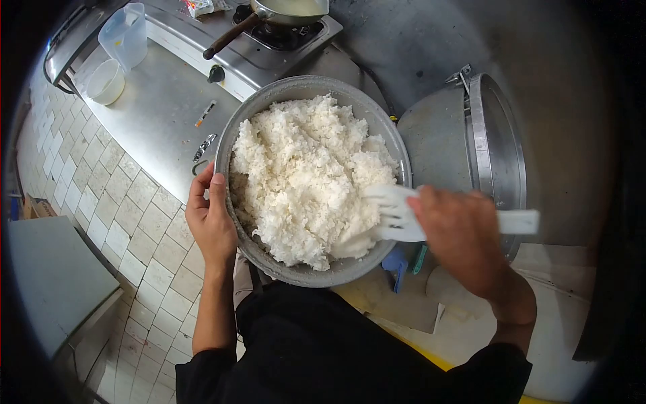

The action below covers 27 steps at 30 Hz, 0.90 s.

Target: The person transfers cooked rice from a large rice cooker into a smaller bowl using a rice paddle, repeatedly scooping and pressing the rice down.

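Note:
A large round metal pot [235, 114] full of cooked white rice [309, 175] is in front of me. My left hand [210, 214] grips the pot's left rim, thumb over the edge, near a small loop handle [199, 167]. In my right hand [461, 236] is a white slotted spatula [404, 225], its handle [518, 221] sticking out to the right. The spatula's slotted end touches the rice at the pot's right side. Some blur shows on the right hand.
Behind stands a stove with a long-handled saucepan [286, 12]. A steel counter [158, 101] at left holds a clear jug [125, 35], a white tub [105, 82], a lighter [205, 113] and a foil scrap [204, 147]. A large metal vessel [437, 135] is at right.

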{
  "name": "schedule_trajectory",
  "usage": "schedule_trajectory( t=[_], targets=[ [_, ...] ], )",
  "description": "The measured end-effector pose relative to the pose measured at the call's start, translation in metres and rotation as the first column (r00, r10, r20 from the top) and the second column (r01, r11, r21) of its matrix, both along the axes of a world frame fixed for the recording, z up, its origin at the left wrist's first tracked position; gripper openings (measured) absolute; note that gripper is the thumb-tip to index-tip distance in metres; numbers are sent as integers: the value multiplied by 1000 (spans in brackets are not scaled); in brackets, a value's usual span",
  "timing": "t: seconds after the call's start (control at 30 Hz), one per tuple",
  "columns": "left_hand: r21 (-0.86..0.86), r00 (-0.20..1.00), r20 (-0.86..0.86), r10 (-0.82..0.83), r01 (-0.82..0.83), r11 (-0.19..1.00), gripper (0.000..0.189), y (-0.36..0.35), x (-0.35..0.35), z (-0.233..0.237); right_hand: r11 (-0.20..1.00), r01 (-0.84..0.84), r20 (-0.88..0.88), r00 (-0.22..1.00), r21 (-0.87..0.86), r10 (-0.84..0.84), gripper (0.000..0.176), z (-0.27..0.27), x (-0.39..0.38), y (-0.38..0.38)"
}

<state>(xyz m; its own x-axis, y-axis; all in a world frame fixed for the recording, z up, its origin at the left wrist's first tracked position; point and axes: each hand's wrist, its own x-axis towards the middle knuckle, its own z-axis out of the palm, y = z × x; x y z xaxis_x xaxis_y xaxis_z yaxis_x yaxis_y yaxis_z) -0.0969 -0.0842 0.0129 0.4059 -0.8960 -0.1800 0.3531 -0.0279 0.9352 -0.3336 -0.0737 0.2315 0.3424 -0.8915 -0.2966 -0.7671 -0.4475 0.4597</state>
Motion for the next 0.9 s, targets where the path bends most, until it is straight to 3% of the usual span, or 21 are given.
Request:
schedule_trajectory(
  t=[0.07, 0.13, 0.27, 0.43, 0.53, 0.57, 0.63, 0.7, 0.8, 0.9],
  targets=[
    [-8, 1000, 6, 4, -4, 1000, 34, 0, 0, 0, 997, -59, -2, 998, 59, 59, 27, -36, -7, 0],
    [-13, 1000, 14, 18, -18, 1000, 34, 0, 1, 1, 979, -132, 104, 988, 155, 116, 28, -63, -11, 4],
    [-15, 999, 51, 9, -8, 1000, 33, 0, 2, 1, 981, -96, 74, 994, 169, 84, 28, -38, -11, -8],
    [-5, 1000, 12, -1, 1, 1000, 33, -1, 0, 5, 998, 0, 27, 1000, -68, 1, 28, 25, 5, -10],
    [8, 1000, 30, 3, -3, 1000, 33, 0, 1, 1, 996, 7, 80, 997, -87, 0, 29, 35, 10, -2],
    [1, 999, 36, 15, -15, 1000, 33, 0, 0, 1, 996, 4, 76, 997, -85, 3, 29, 21, 10, -2],
    [-6, 999, 42, 13, -12, 1000, 33, -1, -1, 2, 989, 40, 40, 998, 144, -46, 29, -34, 7, 0],
    [-3, 1000, 16, 19, -19, 1000, 34, 0, -1, 3, 996, -87, 58, 995, 23, 86, 30, -63, 6, 2],
    [-23, 1000, 6, 4, -4, 1000, 33, 1, 1, -1, 990, -139, 42, 989, 3, 138, 30, -76, 12, 9],
    [-17, 1000, 20, -4, 4, 1000, 33, 1, 2, 0, 997, -42, 106, 994, 70, 34, 30, -61, 5, -3]
  ],
)
